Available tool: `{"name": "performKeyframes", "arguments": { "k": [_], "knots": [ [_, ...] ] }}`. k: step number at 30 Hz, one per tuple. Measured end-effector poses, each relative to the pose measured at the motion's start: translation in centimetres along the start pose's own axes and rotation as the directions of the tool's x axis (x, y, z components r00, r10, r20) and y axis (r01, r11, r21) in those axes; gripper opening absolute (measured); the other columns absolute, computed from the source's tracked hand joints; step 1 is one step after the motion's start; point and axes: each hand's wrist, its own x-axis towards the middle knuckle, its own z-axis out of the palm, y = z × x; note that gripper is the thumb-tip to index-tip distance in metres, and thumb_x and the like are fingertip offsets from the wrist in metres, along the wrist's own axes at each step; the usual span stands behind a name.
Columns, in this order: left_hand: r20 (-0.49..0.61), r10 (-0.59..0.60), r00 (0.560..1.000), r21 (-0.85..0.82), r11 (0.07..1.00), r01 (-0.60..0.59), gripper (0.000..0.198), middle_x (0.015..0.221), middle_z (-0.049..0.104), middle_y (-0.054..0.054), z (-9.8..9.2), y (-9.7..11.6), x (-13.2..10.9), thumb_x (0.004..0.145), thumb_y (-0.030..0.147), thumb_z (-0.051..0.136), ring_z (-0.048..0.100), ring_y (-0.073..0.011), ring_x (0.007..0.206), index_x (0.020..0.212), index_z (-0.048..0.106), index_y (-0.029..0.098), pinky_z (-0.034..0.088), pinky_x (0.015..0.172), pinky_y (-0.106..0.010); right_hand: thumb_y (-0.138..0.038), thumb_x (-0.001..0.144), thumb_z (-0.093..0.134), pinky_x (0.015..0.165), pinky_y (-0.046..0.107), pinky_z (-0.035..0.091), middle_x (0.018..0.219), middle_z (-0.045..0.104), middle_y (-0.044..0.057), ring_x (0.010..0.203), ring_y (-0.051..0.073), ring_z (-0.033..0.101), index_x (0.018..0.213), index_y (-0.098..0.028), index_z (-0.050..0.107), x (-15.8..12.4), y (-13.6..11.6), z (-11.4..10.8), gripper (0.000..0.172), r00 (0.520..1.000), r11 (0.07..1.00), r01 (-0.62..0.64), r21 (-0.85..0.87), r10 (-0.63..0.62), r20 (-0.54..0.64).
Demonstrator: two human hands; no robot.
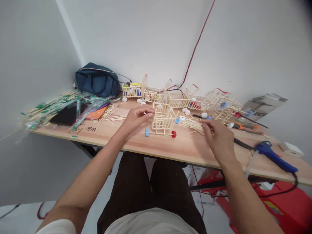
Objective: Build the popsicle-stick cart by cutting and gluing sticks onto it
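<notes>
A miniature shopping cart [163, 122] built of thin wooden sticks stands near the table's front edge. Its near axle carries a light blue bottle cap [146, 132] and a red bottle cap [174, 134] as wheels. My left hand [138, 119] is closed at the cart's upper left corner, thumb and forefinger against the frame. To the right, my right hand [219, 138] hovers over the table, apart from the cart, with curled fingers drawn together. Whatever is between those fingertips, if anything, is too small to make out. Loose sticks [192, 125] lie between the cart and my right hand.
Several finished stick carts [177, 100] line the wall. A blue glue gun [275, 156] and orange-handled pliers [247, 127] lie at right. A dark phone [65, 115], bagged sticks [48, 104] and a blue pouch [97, 79] occupy the left. White caps [187, 112] lie scattered.
</notes>
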Motion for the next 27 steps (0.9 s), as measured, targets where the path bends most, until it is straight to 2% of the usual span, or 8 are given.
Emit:
{"name": "performKeyframes", "arguments": {
  "k": [3, 5, 11, 14, 17, 22, 25, 27],
  "knots": [
    [-0.085, -0.050, 0.995, -0.005, 0.999, 0.049, 0.023, 0.102, 0.072, -0.008, 0.5, -0.2, -0.7, 0.085, 0.042, 0.071, 0.065, -0.0214, 0.098, 0.088, 0.075, 0.020, 0.051, 0.084, -0.034, -0.029, 0.089, 0.050, 0.072, 0.040, 0.051, 0.089, 0.073, 0.010, 0.077, 0.025, 0.065, 0.095, -0.020, 0.071, -1.2, 2.8, 1.2, 0.024, 0.998, 0.999, -0.045, 0.000, 0.044, 0.049],
    [-0.124, -0.050, 0.991, 0.010, 0.999, 0.051, 0.023, 0.107, 0.071, -0.009, 0.6, -0.3, -1.0, 0.085, 0.042, 0.070, 0.064, -0.0227, 0.104, 0.091, 0.075, 0.021, 0.052, 0.082, -0.033, -0.029, 0.088, 0.050, 0.070, 0.040, 0.050, 0.086, 0.072, 0.011, 0.073, 0.024, 0.064, 0.094, -0.019, 0.072, -1.8, 3.6, 1.8, 0.025, 0.994, 0.998, -0.068, -0.002, 0.068, 0.088],
    [-0.164, -0.038, 0.986, 0.077, 0.996, 0.051, 0.022, 0.112, 0.069, -0.009, 0.5, 0.2, -1.4, 0.087, 0.040, 0.069, 0.062, -0.0238, 0.108, 0.098, 0.075, 0.022, 0.052, 0.081, -0.033, -0.027, 0.090, 0.049, 0.074, 0.041, 0.051, 0.088, 0.072, 0.011, 0.079, 0.025, 0.065, 0.096, -0.018, 0.073, -2.5, 2.8, 2.7, 0.027, 0.988, 0.997, -0.082, -0.004, 0.081, 0.133],
    [-0.213, -0.064, 0.975, 0.102, 0.991, 0.087, 0.022, 0.108, 0.069, -0.008, 0.5, 0.4, -1.5, 0.088, 0.040, 0.067, 0.063, -0.0219, 0.099, 0.097, 0.075, 0.022, 0.051, 0.078, -0.031, -0.025, 0.091, 0.047, 0.079, 0.042, 0.052, 0.092, 0.072, 0.011, 0.086, 0.027, 0.066, 0.098, -0.017, 0.073, -2.4, 2.7, 3.0, 0.028, 0.987, 0.997, -0.073, 0.010, 0.071, 0.143],
    [-0.245, -0.068, 0.967, 0.120, 0.988, 0.100, 0.020, 0.101, 0.068, -0.006, 0.5, 0.5, -1.6, 0.088, 0.038, 0.066, 0.062, -0.0189, 0.089, 0.096, 0.074, 0.021, 0.049, 0.073, -0.029, -0.021, 0.091, 0.045, 0.079, 0.041, 0.052, 0.093, 0.072, 0.013, 0.085, 0.026, 0.066, 0.103, -0.015, 0.073, -1.9, 3.2, 2.8, 0.032, 0.989, 0.996, -0.088, -0.007, 0.088, 0.118],
    [-0.275, -0.043, 0.961, 0.163, 0.983, 0.090, 0.018, 0.085, 0.065, -0.002, 0.5, 0.6, -1.4, 0.089, 0.034, 0.064, 0.059, -0.0156, 0.079, 0.094, 0.074, 0.020, 0.046, 0.069, -0.027, -0.020, 0.087, 0.046, 0.085, 0.041, 0.050, 0.099, 0.073, 0.015, 0.094, 0.027, 0.066, 0.106, -0.013, 0.073, -0.2, 4.7, 0.3, 0.033, 0.990, 0.989, -0.139, -0.043, 0.140, 0.032],
    [-0.337, -0.051, 0.940, 0.184, 0.976, 0.118, 0.018, 0.079, 0.064, -0.001, 0.6, 0.7, -1.3, 0.088, 0.033, 0.064, 0.057, -0.0138, 0.073, 0.093, 0.075, 0.020, 0.045, 0.068, -0.027, -0.027, 0.091, 0.044, 0.079, 0.037, 0.049, 0.088, 0.074, 0.010, 0.081, 0.023, 0.067, 0.109, -0.016, 0.071, 0.7, 5.6, -2.4, 0.034, 0.962, 0.964, -0.267, -0.007, 0.266, -0.062],
    [-0.377, -0.055, 0.925, 0.179, 0.975, 0.131, 0.017, 0.075, 0.063, 0.000, 0.6, 0.7, -1.3, 0.088, 0.032, 0.064, 0.055, -0.0125, 0.069, 0.094, 0.075, 0.020, 0.044, 0.067, -0.026, -0.034, 0.094, 0.041, 0.074, 0.034, 0.048, 0.074, 0.071, 0.005, 0.070, 0.021, 0.066, 0.107, -0.019, 0.071, 1.0, 6.0, -3.9, 0.036, 0.932, 0.935, -0.356, 0.008, 0.355, -0.073]
  ]
}}
